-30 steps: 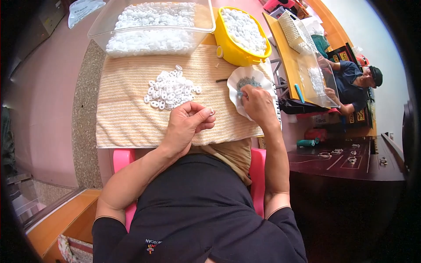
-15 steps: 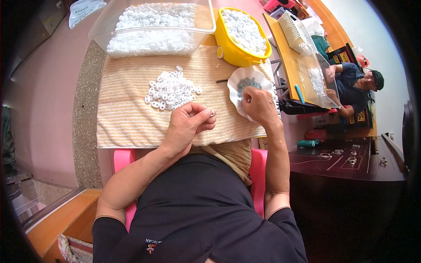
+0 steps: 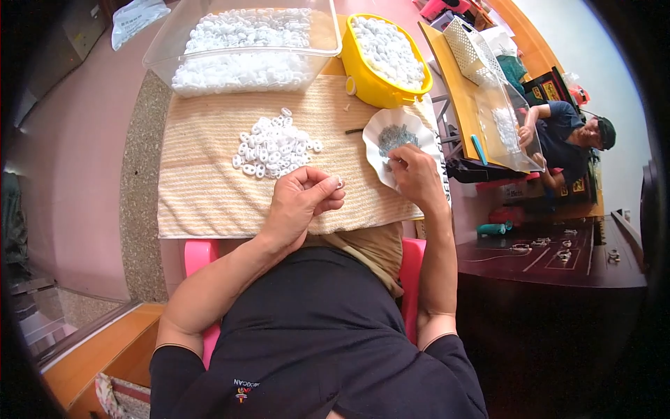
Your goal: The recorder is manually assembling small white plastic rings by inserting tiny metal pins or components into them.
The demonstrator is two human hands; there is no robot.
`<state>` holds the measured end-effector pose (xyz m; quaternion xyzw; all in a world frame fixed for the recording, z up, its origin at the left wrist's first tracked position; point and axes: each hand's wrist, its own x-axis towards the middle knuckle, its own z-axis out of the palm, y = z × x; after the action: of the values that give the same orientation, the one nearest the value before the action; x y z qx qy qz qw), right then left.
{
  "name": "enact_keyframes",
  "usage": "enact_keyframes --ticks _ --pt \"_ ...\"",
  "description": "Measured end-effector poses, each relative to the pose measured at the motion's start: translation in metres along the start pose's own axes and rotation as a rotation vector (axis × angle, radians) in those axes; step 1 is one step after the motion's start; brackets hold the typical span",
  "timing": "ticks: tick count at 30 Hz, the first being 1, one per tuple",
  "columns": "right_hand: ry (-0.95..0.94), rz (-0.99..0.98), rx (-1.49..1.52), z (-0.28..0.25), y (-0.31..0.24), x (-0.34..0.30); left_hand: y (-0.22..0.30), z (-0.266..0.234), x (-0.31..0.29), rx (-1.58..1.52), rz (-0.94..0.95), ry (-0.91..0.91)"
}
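Observation:
Between the thumb and forefinger of my left hand (image 3: 305, 199) is a small white oval plastic piece with a hole (image 3: 340, 183). A loose pile of similar white oval pieces (image 3: 273, 145) lies on the striped towel just beyond that hand. My right hand (image 3: 416, 172) is over the near part of a white fluted dish (image 3: 373, 150), its fingers bent and pinched together. Small grey metal bits, perhaps screws or pins (image 3: 395, 137), fill the dish's middle. Whether those fingertips grip one of them is too small to make out.
A clear plastic bin (image 3: 237, 85) of white pieces stands at the back, beside a yellow tub (image 3: 356, 77) filled with more. A short dark stick (image 3: 354, 130) lies left of the dish. Another person (image 3: 569, 140) works at a table on the right.
My right hand has shifted slightly toward me and left within the dish, uncovering more of the grey bits. My left hand stays nearly still with the white piece.

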<state>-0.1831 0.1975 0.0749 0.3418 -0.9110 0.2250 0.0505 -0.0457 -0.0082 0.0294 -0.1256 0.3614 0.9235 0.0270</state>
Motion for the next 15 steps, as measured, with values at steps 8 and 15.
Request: enact_keyframes --ticks 8,15 --pt "0.038 0.003 0.065 -0.001 0.003 -0.004 0.0 0.003 0.0 -0.019 0.016 0.008" --pt "0.106 0.002 0.177 0.003 0.014 -0.005 -0.005 -0.001 0.002 -0.009 0.025 -0.002"
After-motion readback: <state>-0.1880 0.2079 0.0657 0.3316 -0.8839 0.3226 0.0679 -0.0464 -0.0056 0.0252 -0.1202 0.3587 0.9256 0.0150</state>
